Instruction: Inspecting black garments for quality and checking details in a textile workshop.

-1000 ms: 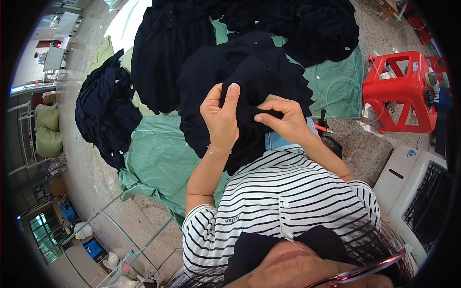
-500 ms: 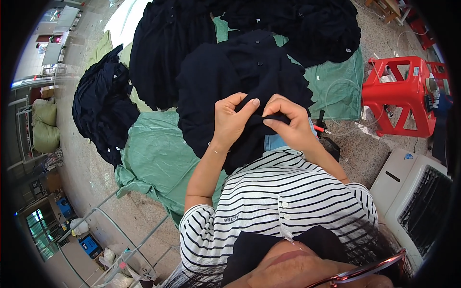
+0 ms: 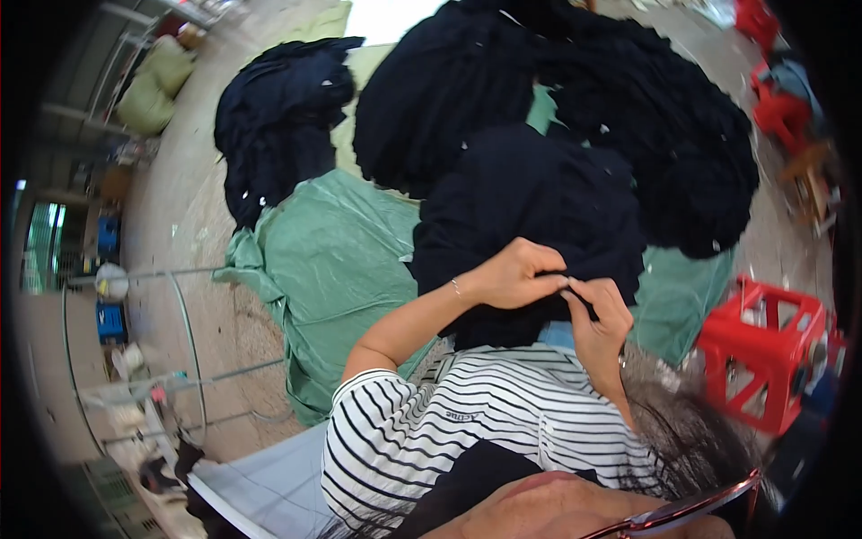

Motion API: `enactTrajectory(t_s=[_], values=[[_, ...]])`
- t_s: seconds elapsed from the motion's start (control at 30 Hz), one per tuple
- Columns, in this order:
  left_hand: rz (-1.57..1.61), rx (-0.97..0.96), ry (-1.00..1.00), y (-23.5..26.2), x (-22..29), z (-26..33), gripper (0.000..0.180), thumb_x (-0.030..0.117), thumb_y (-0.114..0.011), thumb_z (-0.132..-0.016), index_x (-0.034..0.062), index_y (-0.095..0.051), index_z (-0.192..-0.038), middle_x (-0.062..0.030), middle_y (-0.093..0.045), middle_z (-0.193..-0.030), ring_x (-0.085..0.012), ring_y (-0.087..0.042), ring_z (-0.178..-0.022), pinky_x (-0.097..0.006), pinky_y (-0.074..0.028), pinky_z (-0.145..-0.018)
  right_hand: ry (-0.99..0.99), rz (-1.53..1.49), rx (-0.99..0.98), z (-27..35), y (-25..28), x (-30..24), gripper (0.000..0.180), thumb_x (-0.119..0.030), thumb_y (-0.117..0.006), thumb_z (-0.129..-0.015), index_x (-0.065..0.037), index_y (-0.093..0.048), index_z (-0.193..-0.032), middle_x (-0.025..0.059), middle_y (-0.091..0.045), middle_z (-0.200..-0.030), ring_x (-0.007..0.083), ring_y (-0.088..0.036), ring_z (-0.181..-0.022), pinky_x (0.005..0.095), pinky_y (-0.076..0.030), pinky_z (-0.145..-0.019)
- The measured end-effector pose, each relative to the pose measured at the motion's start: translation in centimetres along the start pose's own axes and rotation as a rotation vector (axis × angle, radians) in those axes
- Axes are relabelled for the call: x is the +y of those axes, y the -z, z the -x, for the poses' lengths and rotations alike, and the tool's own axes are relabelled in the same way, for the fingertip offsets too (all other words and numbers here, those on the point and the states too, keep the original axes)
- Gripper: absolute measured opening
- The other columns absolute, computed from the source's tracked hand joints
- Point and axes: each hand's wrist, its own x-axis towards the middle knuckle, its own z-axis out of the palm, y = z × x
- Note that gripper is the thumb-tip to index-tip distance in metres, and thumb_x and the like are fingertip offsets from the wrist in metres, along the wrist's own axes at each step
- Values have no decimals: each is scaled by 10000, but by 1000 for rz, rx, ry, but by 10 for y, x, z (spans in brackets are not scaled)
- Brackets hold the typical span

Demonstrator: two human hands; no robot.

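Note:
A dark navy garment (image 3: 530,193) is spread over my lap and reaches out in front of me. My left hand (image 3: 519,275) comes in over it from the left, thumb and index finger pinched at the cloth near its close edge. From the other side my right hand (image 3: 600,310) meets it, its thumb and finger also pinched, so that the fingertips of both hands nearly touch. A small fold of dark cloth shows at the fingertips; anything smaller between them is too small to make out.
Heaps of dark navy garments (image 3: 691,153) lie beyond my lap, with another pile (image 3: 278,108) at the far left. Green sheeting (image 3: 337,260) covers the floor under them. A red plastic stool (image 3: 763,350) stands at right, a metal tube frame (image 3: 180,359) at left.
The view has swung, so the garments and stool sit further right and lower. My hands have come closer together, fingertips nearly touching; the garment's buttons no longer show.

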Motion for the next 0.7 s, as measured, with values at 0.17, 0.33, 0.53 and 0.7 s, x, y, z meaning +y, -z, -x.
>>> enactTrajectory(t_s=[0.17,0.33,0.53,0.7], values=[[-74,70,-13,-16,6,22,245,157,-643,-966,-44,-554,-858,-126,-469,-724,-301,-499,-646,-375,-416,-595,17,-53,-36,4,1,2,243,115,-782,-716,16,-707,-925,105,-657,-792,202,-644,-704,274,-505,-635],[-147,42,-96,-16,10,26,249,149,-690,-927,-43,-541,-871,-135,-498,-775,-326,-523,-669,-385,-433,-600,0,-108,-57,5,4,8,233,132,-763,-712,22,-706,-910,105,-673,-787,202,-649,-709,269,-508,-648],[-161,68,-68,-11,18,24,181,41,-661,-905,-19,-520,-809,-151,-487,-739,-331,-521,-649,-398,-421,-573,-150,-261,-107,-5,2,11,101,64,-739,-773,21,-708,-859,92,-679,-804,187,-650,-744,281,-503,-688],[-207,135,-71,-17,14,24,184,-19,-645,-849,-11,-481,-766,-123,-452,-683,-280,-467,-540,-379,-385,-496,-347,-526,-178,-4,-4,28,66,-38,-710,-875,21,-682,-879,23,-629,-827,98,-565,-768,240,-439,-701]])
